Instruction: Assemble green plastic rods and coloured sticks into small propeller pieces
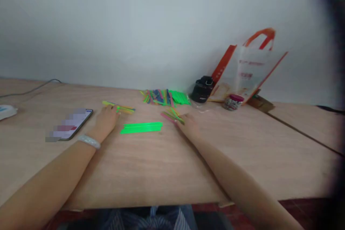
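Left hand (106, 120): fingers (114, 112) pressed together on flat yellow-and-green sticks (118, 107), grip unclear. Smooth bright green sticks (141, 127), squared in a tight row, lie between the hands. Mixed-colour stick pile (164, 97) at twelve o'clock. Right hand (187, 125): fingers (182, 119) pinching a slim multicoloured stick bunch (172, 115) above the grainy wooden table (151, 172).

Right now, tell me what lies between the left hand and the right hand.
A flat bundle of bright green sticks lies on the wooden tabletop between the left hand and the right hand, as the head view shows.
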`<state>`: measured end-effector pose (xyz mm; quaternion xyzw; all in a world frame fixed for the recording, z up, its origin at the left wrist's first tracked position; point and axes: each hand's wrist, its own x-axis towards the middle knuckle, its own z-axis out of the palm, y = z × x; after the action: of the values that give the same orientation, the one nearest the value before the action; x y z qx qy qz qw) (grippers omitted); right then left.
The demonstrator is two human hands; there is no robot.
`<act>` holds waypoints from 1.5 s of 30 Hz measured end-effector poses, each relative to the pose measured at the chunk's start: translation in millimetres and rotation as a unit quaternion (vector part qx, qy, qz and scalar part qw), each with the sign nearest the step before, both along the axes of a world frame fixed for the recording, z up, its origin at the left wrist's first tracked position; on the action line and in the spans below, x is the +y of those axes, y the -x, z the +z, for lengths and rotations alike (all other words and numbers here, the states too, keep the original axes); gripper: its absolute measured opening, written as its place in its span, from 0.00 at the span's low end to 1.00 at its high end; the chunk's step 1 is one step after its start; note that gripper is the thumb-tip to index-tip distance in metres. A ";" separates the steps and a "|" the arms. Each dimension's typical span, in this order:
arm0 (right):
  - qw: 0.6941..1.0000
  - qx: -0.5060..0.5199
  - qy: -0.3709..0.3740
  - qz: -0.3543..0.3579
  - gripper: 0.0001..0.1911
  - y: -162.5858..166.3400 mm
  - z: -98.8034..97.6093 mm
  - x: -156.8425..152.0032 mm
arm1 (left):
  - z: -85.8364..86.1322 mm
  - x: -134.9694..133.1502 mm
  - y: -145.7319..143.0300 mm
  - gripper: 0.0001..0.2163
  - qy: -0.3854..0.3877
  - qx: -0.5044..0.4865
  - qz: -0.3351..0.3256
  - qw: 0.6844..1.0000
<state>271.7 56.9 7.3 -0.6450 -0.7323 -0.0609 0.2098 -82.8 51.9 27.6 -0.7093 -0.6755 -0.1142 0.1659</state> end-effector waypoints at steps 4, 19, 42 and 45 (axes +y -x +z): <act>0.999 -0.036 0.019 0.005 0.14 4.5 4.6 -2.4 | 0.6 -8.3 -19.8 0.15 -0.059 -0.036 -0.143 0.987; 0.997 -0.068 0.024 0.015 0.13 14.9 7.7 -9.3 | -15.6 -28.0 -75.6 0.08 0.090 -0.110 -0.369 0.918; 0.999 0.031 0.019 0.008 0.12 14.8 6.6 -12.1 | -12.9 -35.3 -86.3 0.07 0.037 -0.142 -0.399 0.905; 0.992 0.115 -0.018 0.038 0.13 16.7 5.4 -12.0 | -14.6 -36.0 -86.4 0.10 0.032 -0.152 -0.396 0.905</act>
<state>255.0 44.9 12.7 -0.6156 -0.7258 0.0085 0.3068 3.6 15.9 13.0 -0.8975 -0.3595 -0.2547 -0.0203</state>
